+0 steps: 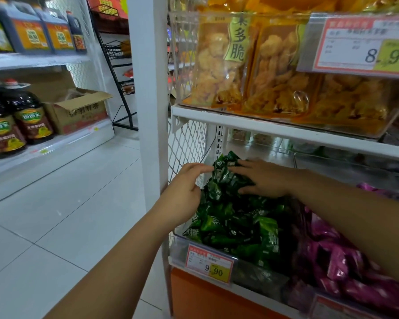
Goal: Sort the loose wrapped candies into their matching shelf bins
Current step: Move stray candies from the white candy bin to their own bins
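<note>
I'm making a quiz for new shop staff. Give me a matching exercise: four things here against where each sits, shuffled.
1 green wrapped candies
2 purple wrapped candies
3 fried snack bags
4 cardboard box

A across the aisle, beside oil bottles
B upper bin, by the 8.90 price tag
C bin with the 9.90 price tag
D next bin to the right

Pairs: 1-C, 2-D, 3-B, 4-A

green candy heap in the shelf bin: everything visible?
The green candies are a heap of small glossy, foil-like wrappers, dark to bright green with white print, piled highest at the back of a clear bin at the shelf's left end. The right hand lies flat on top; the left hand touches the top wrappers, pinch unclear. The purple candies adjoin on the right; a price tag fronts the bin.
</note>
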